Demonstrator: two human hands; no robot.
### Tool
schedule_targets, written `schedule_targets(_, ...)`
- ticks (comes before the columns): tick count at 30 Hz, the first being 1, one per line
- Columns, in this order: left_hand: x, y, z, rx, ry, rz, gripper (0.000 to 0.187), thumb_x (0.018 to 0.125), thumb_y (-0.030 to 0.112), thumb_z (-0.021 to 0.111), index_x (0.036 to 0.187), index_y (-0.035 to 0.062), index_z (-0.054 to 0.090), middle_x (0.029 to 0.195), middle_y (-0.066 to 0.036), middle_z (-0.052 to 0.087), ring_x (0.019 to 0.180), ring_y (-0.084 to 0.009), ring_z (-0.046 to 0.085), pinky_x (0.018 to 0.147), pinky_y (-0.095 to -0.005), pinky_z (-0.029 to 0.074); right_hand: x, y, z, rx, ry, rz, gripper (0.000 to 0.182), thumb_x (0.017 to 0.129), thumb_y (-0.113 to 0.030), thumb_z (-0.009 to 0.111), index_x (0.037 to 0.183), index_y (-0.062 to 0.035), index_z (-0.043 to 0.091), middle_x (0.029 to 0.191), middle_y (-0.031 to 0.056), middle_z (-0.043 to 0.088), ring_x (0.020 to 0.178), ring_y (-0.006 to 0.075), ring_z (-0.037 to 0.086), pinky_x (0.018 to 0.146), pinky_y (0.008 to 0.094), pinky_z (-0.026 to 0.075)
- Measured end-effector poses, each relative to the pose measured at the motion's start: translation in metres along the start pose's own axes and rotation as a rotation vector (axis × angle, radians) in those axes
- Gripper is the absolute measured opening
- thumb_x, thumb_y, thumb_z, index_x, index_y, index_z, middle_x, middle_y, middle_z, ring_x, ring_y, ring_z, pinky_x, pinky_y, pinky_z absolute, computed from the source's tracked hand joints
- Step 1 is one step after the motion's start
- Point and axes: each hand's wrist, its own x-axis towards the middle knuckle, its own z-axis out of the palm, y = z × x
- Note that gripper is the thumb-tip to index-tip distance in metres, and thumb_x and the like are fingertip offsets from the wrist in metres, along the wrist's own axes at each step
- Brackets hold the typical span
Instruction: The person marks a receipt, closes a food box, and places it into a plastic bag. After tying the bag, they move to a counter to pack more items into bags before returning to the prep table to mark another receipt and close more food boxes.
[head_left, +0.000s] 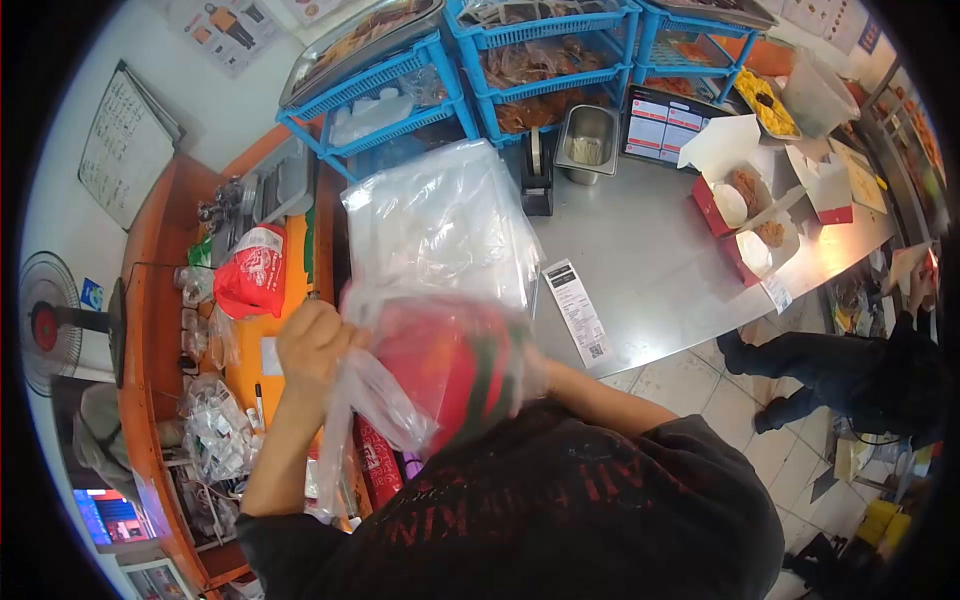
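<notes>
A clear plastic bag (395,405) with red and dark-striped contents (450,370) hangs in front of my body, partly blurred. My left hand (315,345) is closed at the bag's upper left edge, gripping the plastic. My right hand (535,375) is on the bag's right side, its fingers hidden behind the bag and blur. Just beyond the bag lies a stack of clear plastic bags (440,220) on the counter. A printed receipt (575,310) lies flat to the right of the stack.
On the steel counter (640,250) are open food boxes (740,200), a tablet (665,125), a metal container (588,145) and a tape dispenser (537,175). Blue racks (545,90) stand behind. A red bag (252,272) sits left. Another person (850,375) stands at right.
</notes>
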Motion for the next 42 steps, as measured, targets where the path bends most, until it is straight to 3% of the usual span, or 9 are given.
schedule_targets(1, -0.009, -0.001, 0.01, 0.005, 0.008, -0.006, 0.02, 0.055, 0.01, 0.072, 0.059, 0.0039, 0.054, 0.056, -0.007, 0.043, 0.058, -0.0219, 0.05, 0.048, -0.0332, 0.039, -0.001, -0.007, -0.017, 0.487, -0.267, 0.256, 0.071, 0.088, -0.059, 0.037, 0.134, -0.0048, 0.036, 0.096, 0.0159, 0.06, 0.072, 0.0228, 0.061, 0.062, 0.0305, 0.048)
schedule_targets(2, -0.024, -0.001, 0.023, -0.1, 0.075, -0.159, 0.019, 0.057, 0.009, 0.071, 0.059, 0.004, 0.053, 0.056, -0.007, 0.041, 0.055, -0.0226, 0.048, 0.047, -0.0332, 0.038, 0.007, -0.027, -0.01, 0.024, 0.44, 0.545, 0.058, 0.091, -0.055, 0.034, 0.116, -0.006, 0.054, 0.067, 0.0098, 0.058, 0.045, 0.0166, 0.051, 0.043, 0.0284, 0.039)
schedule_targets(8, -0.121, 0.018, 0.089, -0.813, 0.073, -1.193, 0.011, 0.079, 0.007, 0.058, 0.07, 0.0062, 0.053, 0.058, -0.001, 0.046, 0.054, -0.0131, 0.05, 0.047, -0.0267, 0.041, 0.04, -0.176, -0.162, -1.359, 1.141, -0.687, 0.018, 0.085, -0.019, 0.058, 0.084, -0.001, 0.06, 0.069, 0.0101, 0.062, 0.06, 0.018, 0.06, 0.051, 0.0316, 0.046)
schedule_targets(10, -0.125, 0.033, 0.108, -0.365, -0.508, -0.77, 0.01, 0.085, 0.007, 0.051, 0.079, 0.0051, 0.058, 0.063, -0.001, 0.051, 0.057, -0.0133, 0.053, 0.052, -0.0274, 0.044, 0.063, -0.218, -0.198, -1.893, 1.24, -0.396, 0.014, 0.082, -0.012, 0.057, 0.084, -0.0005, 0.063, 0.078, 0.0153, 0.065, 0.071, 0.0276, 0.065, 0.061, 0.038, 0.051)
schedule_targets(11, -0.14, 0.038, 0.133, -0.872, -0.115, -0.755, 0.01, 0.082, 0.009, 0.053, 0.075, 0.004, 0.058, 0.066, -0.004, 0.052, 0.063, -0.0194, 0.054, 0.058, -0.0322, 0.046, 0.072, -0.225, -0.209, -1.898, 1.227, -0.408, 0.014, 0.082, -0.012, 0.057, 0.084, -0.0005, 0.063, 0.078, 0.0153, 0.065, 0.071, 0.0276, 0.065, 0.061, 0.038, 0.051)
schedule_targets(14, -0.1, 0.061, 0.139, -0.555, -0.249, -0.274, 0.011, 0.073, 0.015, 0.056, 0.073, 0.0048, 0.057, 0.073, -0.008, 0.052, 0.077, -0.0269, 0.055, 0.069, -0.0368, 0.046, 0.098, -0.231, -0.247, -1.98, 1.138, 0.359, 0.019, 0.081, -0.013, 0.053, 0.09, -0.0024, 0.067, 0.097, 0.0177, 0.065, 0.094, 0.0345, 0.063, 0.08, 0.0405, 0.052)
schedule_targets(28, -0.068, 0.045, 0.135, -0.625, -0.378, -0.068, 0.014, 0.072, 0.008, 0.053, 0.084, 0.0015, 0.057, 0.084, -0.009, 0.052, 0.089, -0.0267, 0.051, 0.08, -0.0337, 0.043, 0.078, -0.266, -0.207, -1.791, 1.485, 0.076, 0.02, 0.078, -0.011, 0.056, 0.087, 0.0055, 0.063, 0.086, 0.025, 0.064, 0.081, 0.0362, 0.065, 0.074, 0.0407, 0.052)
schedule_targets(33, -0.082, 0.046, 0.111, -0.638, -0.457, -0.172, 0.021, 0.071, 0.009, 0.055, 0.089, 0.0005, 0.058, 0.093, -0.011, 0.052, 0.096, -0.0272, 0.05, 0.085, -0.0361, 0.042, 0.059, -0.203, -0.127, -0.991, 0.86, -0.586, 0.003, 0.081, -0.003, 0.059, 0.083, -0.0009, 0.06, 0.08, 0.0131, 0.067, 0.069, 0.0217, 0.065, 0.062, 0.0291, 0.05)
schedule_targets(42, -0.086, 0.068, 0.102, -0.805, -0.189, -0.58, 0.028, 0.07, 0.006, 0.06, 0.097, -0.0026, 0.061, 0.102, -0.016, 0.058, 0.099, -0.0341, 0.054, 0.086, -0.0389, 0.043, 0.031, -0.045, 0.033, -0.806, 0.376, -0.154, 0.008, 0.077, 0.002, 0.064, 0.084, -0.0017, 0.064, 0.08, 0.0057, 0.061, 0.083, 0.0147, 0.061, 0.075, 0.0268, 0.051)
